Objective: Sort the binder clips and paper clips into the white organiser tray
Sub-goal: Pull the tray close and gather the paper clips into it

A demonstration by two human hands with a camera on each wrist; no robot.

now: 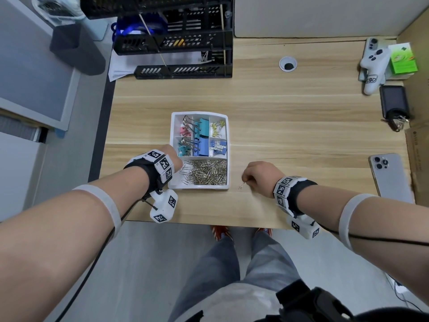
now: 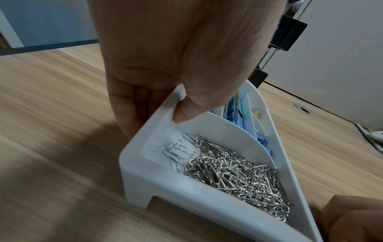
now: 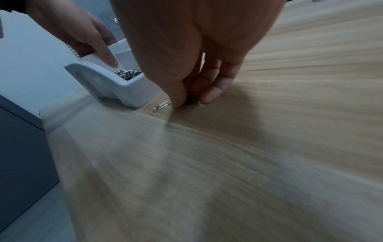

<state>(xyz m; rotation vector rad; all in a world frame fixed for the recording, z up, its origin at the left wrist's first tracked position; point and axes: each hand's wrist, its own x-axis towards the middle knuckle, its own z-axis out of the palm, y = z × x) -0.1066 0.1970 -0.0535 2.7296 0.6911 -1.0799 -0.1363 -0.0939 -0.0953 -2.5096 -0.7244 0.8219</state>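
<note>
The white organiser tray (image 1: 229,156) sits mid-desk. Its back compartments hold pink, teal, yellow and blue binder clips (image 1: 201,135); the wide front one holds a heap of silver paper clips (image 1: 209,171). My left hand (image 1: 173,158) grips the tray's left wall (image 2: 157,131), thumb (image 2: 184,114) inside the rim and fingers (image 2: 128,117) outside. Right of the tray, my right hand (image 1: 249,180) has curled fingers on the desk and pinches one end of a loose paper clip (image 1: 242,185), seen closer as the paper clip (image 3: 162,105) under my fingertips (image 3: 178,101). Whether more clips lie inside the fingers is hidden.
Black stacked letter trays (image 1: 185,43) stand at the back left. Along the right side lie a white controller (image 1: 373,66), a green box (image 1: 404,59), a dark device with keys (image 1: 394,103) and a phone (image 1: 392,177). The desk's front edge (image 1: 209,223) runs just below both wrists.
</note>
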